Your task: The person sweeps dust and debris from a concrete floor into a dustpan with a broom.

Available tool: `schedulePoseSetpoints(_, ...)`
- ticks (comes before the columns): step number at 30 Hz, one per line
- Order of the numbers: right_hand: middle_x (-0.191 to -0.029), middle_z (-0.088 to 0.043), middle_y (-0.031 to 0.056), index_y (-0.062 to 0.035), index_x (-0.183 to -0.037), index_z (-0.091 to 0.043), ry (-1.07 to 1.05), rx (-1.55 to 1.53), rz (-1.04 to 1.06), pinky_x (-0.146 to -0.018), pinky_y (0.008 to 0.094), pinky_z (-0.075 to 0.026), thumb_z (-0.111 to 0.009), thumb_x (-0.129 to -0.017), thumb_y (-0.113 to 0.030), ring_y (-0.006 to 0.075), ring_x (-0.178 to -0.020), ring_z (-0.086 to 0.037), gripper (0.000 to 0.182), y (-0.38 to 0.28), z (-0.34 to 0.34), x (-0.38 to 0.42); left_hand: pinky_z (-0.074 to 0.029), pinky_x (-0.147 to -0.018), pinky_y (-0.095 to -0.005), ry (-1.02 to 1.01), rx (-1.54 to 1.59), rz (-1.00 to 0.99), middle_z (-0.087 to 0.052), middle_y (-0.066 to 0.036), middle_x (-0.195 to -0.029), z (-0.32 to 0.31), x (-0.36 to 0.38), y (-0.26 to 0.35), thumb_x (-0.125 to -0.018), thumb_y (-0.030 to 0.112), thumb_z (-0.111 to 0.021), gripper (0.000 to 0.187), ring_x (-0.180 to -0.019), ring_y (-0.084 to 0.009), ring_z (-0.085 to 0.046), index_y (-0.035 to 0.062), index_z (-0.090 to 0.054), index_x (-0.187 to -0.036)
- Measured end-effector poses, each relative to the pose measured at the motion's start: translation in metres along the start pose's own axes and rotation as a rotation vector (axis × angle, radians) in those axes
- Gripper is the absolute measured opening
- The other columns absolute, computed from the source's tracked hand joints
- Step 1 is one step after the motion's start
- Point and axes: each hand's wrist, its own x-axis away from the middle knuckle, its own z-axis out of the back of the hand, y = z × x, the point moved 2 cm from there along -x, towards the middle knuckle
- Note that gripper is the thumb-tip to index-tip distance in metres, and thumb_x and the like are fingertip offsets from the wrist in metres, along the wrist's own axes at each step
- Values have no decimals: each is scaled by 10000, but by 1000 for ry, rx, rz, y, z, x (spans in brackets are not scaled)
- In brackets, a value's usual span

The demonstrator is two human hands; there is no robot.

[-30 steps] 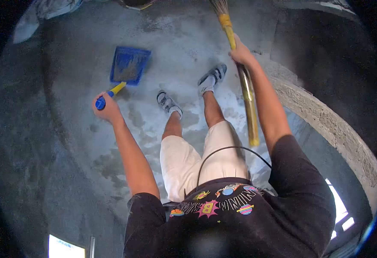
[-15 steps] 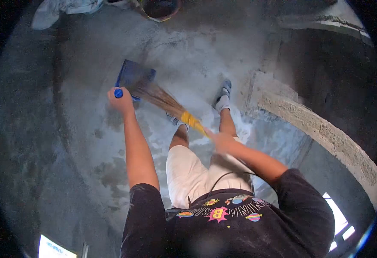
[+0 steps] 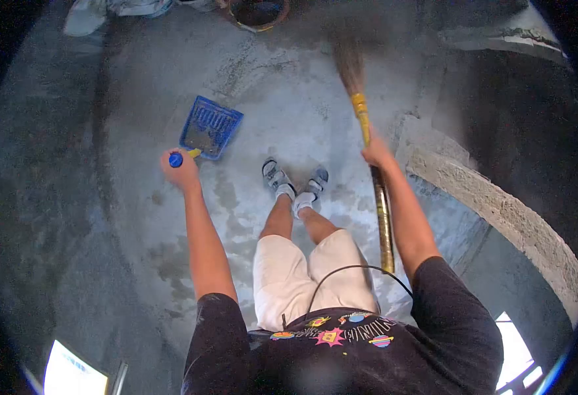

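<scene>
My left hand (image 3: 182,172) is closed around the handle of a blue dustpan (image 3: 221,125), whose pan rests on or just above the floor with grey dirt in it. A bit of yellow shows on the handle beside my fingers. On the right, my right hand (image 3: 377,153) grips a broom (image 3: 358,108) by its handle, below the yellow binding. The bristles point away from me toward the far floor and look slightly blurred. The broom's handle end hangs back beside my right forearm.
A round tub (image 3: 259,14) stands at the far edge, with pale sacks or cloth (image 3: 114,10) to its left. A rough concrete ledge (image 3: 499,204) curves along the right. Dark debris (image 3: 252,66) lies scattered on the concrete floor (image 3: 150,118). My feet (image 3: 295,181) are close together.
The broom has swung from the dustpan out to the far right, bristles now pointing forward. My right foot has come back beside the left. The dustpan has shifted slightly.
</scene>
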Motion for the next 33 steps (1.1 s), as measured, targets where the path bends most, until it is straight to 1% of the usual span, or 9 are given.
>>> schedulePoseSetpoints(5,-1015,-609,263,-45,-1353,-323,-409,65,152,-770,448,-484,-554,-699,-45,385,-908,-611,693,-60,-65,88,-431,-689,-386,-38,88,13,-544,-126,-762,-27,24,-16,-705,51,-603,89,-730,-302,-536,27,-531,-750)
schedulePoseSetpoints(6,-1009,-597,283,-80,-1388,-262,-389,-37,298,-771,455,-478,-552,-702,-43,398,-906,-606,746,-62,-83,114,-429,-682,-386,-24,132,8,-536,-128,-756,-34,24,-23,-702,49,-601,93,-721,-302,-530,23,-526,-749)
schedulePoseSetpoints(9,-942,-587,311,-130,-1432,-139,-625,-138,240,-752,482,-460,-569,-715,-103,454,-872,-586,836,-92,-77,180,-427,-671,-378,26,211,-145,-532,-131,-750,-38,19,-5,-717,40,-597,86,-699,-298,-522,17,-520,-746)
schedulePoseSetpoints(16,-1183,-520,294,-105,-1442,-160,-459,-163,283,-881,445,-445,-549,-733,-128,411,-1069,-535,809,-107,-23,278,-437,-665,-339,42,292,3,-542,-112,-744,24,14,-38,-781,26,-594,72,-688,-234,-532,10,-530,-755)
schedulePoseSetpoints(20,-1093,-576,278,-163,-1459,-123,-291,-258,-57,-828,414,-482,-557,-696,-38,358,-983,-596,887,-105,9,245,-449,-692,-319,-20,367,178,-556,-90,-753,70,-12,-69,-777,-7,-596,69,-719,-200,-547,7,-532,-756)
schedulePoseSetpoints(22,-798,-612,181,-241,-1455,-126,-54,-299,-49,-547,384,-504,-573,-703,1,244,-589,-591,907,-107,13,186,-449,-701,-314,-21,350,188,-559,-85,-752,78,-27,-85,-774,-16,-595,71,-726,-195,-552,9,-532,-755)
schedulePoseSetpoints(28,-763,-606,176,-106,-1417,-168,62,-345,-121,-506,375,-501,-597,-704,-32,261,-578,-595,835,-156,15,3,-439,-691,-320,-23,214,77,-543,-96,-738,71,-68,-82,-770,2,-596,75,-727,-223,-549,26,-535,-733)
schedulePoseSetpoints(30,-837,-625,211,-105,-1403,-198,-21,114,-88,-566,416,-517,-616,-685,-64,323,-663,-630,832,-140,-40,-32,-438,-697,-368,-124,181,-133,-529,-127,-774,64,-69,-80,-699,-16,-575,106,-749,-302,-540,22,-510,-774)
schedulePoseSetpoints(33,-914,-628,242,-120,-1399,-246,-252,233,229,-689,462,-507,-623,-649,-79,386,-830,-623,841,-181,-78,59,-427,-698,-394,-119,200,-101,-499,-128,-778,58,-58,-71,-682,-8,-574,132,-767,-332,-520,33,-486,-771)
